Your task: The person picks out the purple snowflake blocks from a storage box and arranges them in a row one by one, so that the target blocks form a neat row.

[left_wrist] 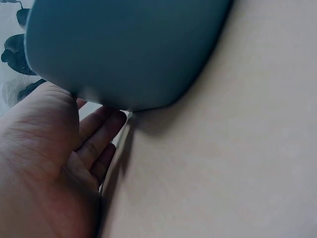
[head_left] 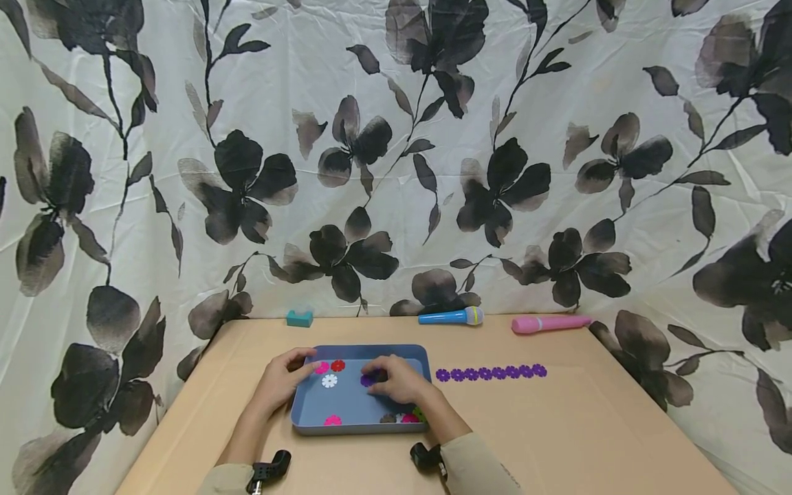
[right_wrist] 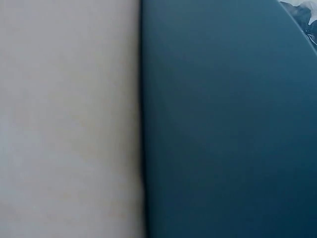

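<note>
A blue-grey tray [head_left: 359, 429] lies on the table with several small flower-shaped pieces inside. My left hand [head_left: 281, 377] grips its left rim, thumb over the top; in the left wrist view that hand [left_wrist: 49, 148] has its fingers against the tray's outer side [left_wrist: 124, 59]. Inside the tray, my right hand [head_left: 399, 380] pinches a purple flower piece [head_left: 368, 380], partly hidden by the fingers. Nearby lie a red flower piece [head_left: 337, 365], a white one [head_left: 329, 380] and pink ones. The right wrist view shows only the tray wall [right_wrist: 223, 119] and tabletop, no fingers.
Right of the tray runs a row of several purple flower pieces [head_left: 485, 373]. Along the table's back edge are a teal block [head_left: 300, 318], a blue toy microphone [head_left: 450, 316] and a pink stick-like object [head_left: 551, 324]. A floral cloth [head_left: 383, 206] hangs behind.
</note>
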`<move>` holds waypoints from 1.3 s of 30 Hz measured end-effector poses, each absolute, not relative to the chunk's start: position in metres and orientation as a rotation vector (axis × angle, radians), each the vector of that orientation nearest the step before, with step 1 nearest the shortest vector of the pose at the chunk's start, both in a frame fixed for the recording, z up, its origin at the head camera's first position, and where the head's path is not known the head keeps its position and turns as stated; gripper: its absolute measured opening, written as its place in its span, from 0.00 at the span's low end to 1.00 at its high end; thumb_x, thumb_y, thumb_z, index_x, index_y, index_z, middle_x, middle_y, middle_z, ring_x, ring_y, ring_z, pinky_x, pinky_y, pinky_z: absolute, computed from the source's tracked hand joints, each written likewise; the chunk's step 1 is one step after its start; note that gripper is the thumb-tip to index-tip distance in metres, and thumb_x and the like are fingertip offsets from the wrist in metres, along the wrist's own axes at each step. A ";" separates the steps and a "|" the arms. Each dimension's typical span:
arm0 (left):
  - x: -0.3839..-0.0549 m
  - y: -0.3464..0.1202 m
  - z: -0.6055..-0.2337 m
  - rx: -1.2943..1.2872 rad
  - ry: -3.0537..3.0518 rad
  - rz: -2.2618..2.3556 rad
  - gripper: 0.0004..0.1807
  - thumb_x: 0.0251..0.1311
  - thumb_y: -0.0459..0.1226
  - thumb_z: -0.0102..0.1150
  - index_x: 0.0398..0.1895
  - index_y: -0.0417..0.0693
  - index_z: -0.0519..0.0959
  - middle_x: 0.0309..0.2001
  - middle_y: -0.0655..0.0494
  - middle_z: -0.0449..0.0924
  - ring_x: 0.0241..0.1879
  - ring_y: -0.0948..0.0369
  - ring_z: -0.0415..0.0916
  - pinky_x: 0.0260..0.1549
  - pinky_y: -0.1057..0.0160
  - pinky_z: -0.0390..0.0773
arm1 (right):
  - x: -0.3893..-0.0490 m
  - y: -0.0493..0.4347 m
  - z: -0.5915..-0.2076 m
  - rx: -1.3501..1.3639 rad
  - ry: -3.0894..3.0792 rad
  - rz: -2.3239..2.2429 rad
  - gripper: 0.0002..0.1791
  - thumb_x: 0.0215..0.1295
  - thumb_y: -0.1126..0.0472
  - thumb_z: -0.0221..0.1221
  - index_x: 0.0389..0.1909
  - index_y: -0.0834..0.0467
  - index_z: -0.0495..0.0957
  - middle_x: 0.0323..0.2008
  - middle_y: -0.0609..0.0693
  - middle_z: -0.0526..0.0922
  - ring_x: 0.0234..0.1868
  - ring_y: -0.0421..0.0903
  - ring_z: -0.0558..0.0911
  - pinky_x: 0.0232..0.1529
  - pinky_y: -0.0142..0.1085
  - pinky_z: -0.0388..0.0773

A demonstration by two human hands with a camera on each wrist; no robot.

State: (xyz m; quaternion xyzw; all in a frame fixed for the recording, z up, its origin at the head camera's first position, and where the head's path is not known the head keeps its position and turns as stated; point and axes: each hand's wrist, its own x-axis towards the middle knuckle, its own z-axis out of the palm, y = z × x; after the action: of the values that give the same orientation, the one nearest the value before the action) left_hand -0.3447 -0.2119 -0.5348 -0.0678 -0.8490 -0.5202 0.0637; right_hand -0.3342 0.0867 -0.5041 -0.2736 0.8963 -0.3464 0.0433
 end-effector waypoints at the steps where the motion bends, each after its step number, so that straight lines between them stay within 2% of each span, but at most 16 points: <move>1: -0.345 -0.212 -0.535 -0.205 -2.563 -1.570 0.20 0.68 0.45 0.68 0.62 0.54 0.83 0.64 0.49 0.82 0.64 0.49 0.78 0.66 0.44 0.76 | -0.334 0.087 -0.504 -0.829 2.746 -1.060 0.17 0.67 0.62 0.70 0.56 0.52 0.86 0.52 0.45 0.86 0.49 0.42 0.78 0.53 0.36 0.77; 7: -0.344 -0.212 -0.534 -0.205 -2.564 -1.569 0.21 0.68 0.47 0.69 0.61 0.54 0.83 0.63 0.50 0.82 0.62 0.50 0.78 0.65 0.46 0.76 | -0.335 0.086 -0.504 -0.819 2.727 -1.091 0.13 0.65 0.69 0.69 0.49 0.55 0.87 0.42 0.46 0.85 0.37 0.39 0.75 0.39 0.30 0.73; 12: -0.345 -0.211 -0.534 -0.203 -2.561 -1.582 0.21 0.67 0.47 0.69 0.61 0.54 0.83 0.64 0.49 0.81 0.64 0.49 0.78 0.66 0.45 0.76 | -0.336 0.087 -0.504 -0.823 2.737 -1.102 0.07 0.63 0.66 0.72 0.39 0.53 0.86 0.36 0.44 0.83 0.35 0.38 0.74 0.38 0.29 0.72; 16: -0.346 -0.211 -0.535 -0.201 -2.554 -1.589 0.21 0.67 0.46 0.69 0.61 0.54 0.83 0.65 0.49 0.81 0.64 0.49 0.77 0.66 0.44 0.75 | -0.336 0.087 -0.503 -0.833 2.746 -1.119 0.06 0.62 0.66 0.72 0.36 0.53 0.87 0.35 0.44 0.81 0.35 0.37 0.75 0.38 0.29 0.74; 27: -0.344 -0.210 -0.533 -0.210 -2.561 -1.567 0.22 0.66 0.48 0.70 0.61 0.53 0.83 0.63 0.51 0.82 0.61 0.51 0.79 0.62 0.50 0.77 | -0.335 0.095 -0.496 -0.814 2.727 -1.189 0.08 0.64 0.64 0.72 0.44 0.57 0.90 0.41 0.42 0.87 0.37 0.37 0.79 0.37 0.29 0.79; 34: -0.344 -0.211 -0.533 -0.203 -2.558 -1.573 0.21 0.67 0.47 0.69 0.61 0.54 0.83 0.63 0.50 0.82 0.62 0.50 0.79 0.63 0.47 0.77 | -0.339 0.108 -0.490 -0.874 2.730 -1.258 0.10 0.64 0.66 0.71 0.47 0.58 0.90 0.44 0.46 0.87 0.43 0.39 0.82 0.44 0.29 0.82; 39: -0.344 -0.211 -0.534 -0.210 -2.552 -1.586 0.21 0.67 0.46 0.69 0.61 0.53 0.83 0.63 0.50 0.82 0.63 0.50 0.78 0.64 0.46 0.76 | -0.338 0.125 -0.484 -0.853 2.747 -1.300 0.11 0.67 0.68 0.68 0.48 0.59 0.89 0.46 0.48 0.85 0.45 0.42 0.82 0.50 0.34 0.84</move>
State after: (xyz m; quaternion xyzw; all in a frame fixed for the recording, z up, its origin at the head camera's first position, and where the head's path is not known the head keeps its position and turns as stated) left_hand -0.3443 -0.2112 -0.5343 -0.0696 -0.8455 -0.5254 0.0647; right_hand -0.3380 0.1250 -0.4839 -0.2703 0.8702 -0.4119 -0.0075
